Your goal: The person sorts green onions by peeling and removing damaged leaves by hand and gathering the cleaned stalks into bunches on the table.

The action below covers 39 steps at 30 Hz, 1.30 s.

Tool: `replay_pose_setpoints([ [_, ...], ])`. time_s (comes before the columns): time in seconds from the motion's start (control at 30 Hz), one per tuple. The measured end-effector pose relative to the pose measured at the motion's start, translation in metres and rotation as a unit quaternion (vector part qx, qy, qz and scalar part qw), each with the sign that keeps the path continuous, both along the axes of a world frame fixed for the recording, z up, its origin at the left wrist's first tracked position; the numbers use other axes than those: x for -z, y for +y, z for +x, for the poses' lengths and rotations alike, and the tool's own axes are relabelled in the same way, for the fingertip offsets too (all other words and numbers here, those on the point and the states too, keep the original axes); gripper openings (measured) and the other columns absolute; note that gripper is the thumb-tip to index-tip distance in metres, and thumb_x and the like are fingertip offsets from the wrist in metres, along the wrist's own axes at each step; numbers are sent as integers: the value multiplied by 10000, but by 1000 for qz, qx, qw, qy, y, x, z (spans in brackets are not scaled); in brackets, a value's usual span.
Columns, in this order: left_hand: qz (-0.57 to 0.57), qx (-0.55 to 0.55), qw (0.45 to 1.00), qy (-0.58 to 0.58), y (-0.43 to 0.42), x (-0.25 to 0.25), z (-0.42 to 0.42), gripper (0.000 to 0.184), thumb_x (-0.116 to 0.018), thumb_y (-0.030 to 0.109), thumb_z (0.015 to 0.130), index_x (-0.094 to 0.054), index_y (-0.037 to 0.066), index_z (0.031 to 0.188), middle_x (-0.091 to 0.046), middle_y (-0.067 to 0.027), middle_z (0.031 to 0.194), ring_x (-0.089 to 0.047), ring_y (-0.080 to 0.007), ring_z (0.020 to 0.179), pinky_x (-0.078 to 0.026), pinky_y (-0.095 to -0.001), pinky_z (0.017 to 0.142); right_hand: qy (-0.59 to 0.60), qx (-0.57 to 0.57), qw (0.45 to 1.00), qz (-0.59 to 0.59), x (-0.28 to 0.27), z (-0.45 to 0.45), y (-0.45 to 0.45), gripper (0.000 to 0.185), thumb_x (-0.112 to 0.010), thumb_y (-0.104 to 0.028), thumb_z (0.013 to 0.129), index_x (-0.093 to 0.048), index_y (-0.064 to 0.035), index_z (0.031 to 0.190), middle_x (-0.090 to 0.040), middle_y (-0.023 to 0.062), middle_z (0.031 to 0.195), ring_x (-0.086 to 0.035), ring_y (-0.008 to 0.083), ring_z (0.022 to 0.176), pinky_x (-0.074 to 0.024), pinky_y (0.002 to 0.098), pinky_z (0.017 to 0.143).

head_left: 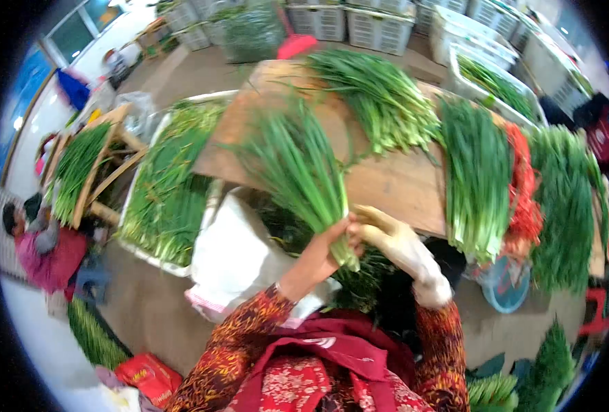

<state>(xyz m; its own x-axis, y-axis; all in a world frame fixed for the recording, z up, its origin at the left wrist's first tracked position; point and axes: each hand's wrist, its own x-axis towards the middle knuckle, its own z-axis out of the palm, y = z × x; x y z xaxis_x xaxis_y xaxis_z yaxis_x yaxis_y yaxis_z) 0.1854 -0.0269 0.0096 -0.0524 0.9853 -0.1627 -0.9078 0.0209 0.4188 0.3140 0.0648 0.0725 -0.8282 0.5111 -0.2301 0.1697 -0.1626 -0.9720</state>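
No word or number can be read with certainty. The red bag [148, 379] at lower left carries yellow lettering [143, 375], but it is too blurred. The dark red apron [359, 357] bears a white mark [319, 341], also unreadable.

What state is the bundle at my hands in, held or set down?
Held: the left hand wraps the bundle near its pale stalk ends. Whether the gloved right hand touches it, I cannot tell.

Leafy green bunch [304, 172] — tilted, pale-stemmed, in left fingers [337, 232]

Held greens [301, 172] blur (at the tips).
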Motion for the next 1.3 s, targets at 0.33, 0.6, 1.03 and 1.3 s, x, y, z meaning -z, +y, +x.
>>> replay_pose_setpoints([
  [0.33,-158,33,952,259,-28,19,47,243,-548,58,819,-512,23,1057,-561,-104,957,-541,-202,949,-457,-318,800,-201,-126,932,274,-18,-14,-22,1065,-739,-464,566,-154,-54,1355,-554,275,1007,-568,397,883,-456,398,766],
  [0.6,156,116,845,498,54,-101,70,208,-562,85,820,-534,3,1009,-590,-103,910,-574,-178,840,-482,-307,726,-57,216,889,400,-93,42,-4,777,-724,-200,666,-299,-94,1308,-528,180,1142,-584,272,930,-453,327,825],
  [1.03,-55,215,974,-53,150,-2,167,298,-471,192,889,-453,16,1129,-554,-108,1054,-562,-222,941,-512,-414,757,-472,145,689,530,5,90,159,781,-662,-346,623,-342,-32,1262,-572,193,975,-572,333,876,-463,394,768],
  [1.3,-23,350,934,-71,90,21,167,267,-426,241,921,-491,50,1095,-577,-1,891,-572,-103,753,-504,-269,683,-465,139,611,626,21,97,156,705,-620,-342,682,-354,-32,1256,-551,150,965,-542,297,872,-432,396,725],
])
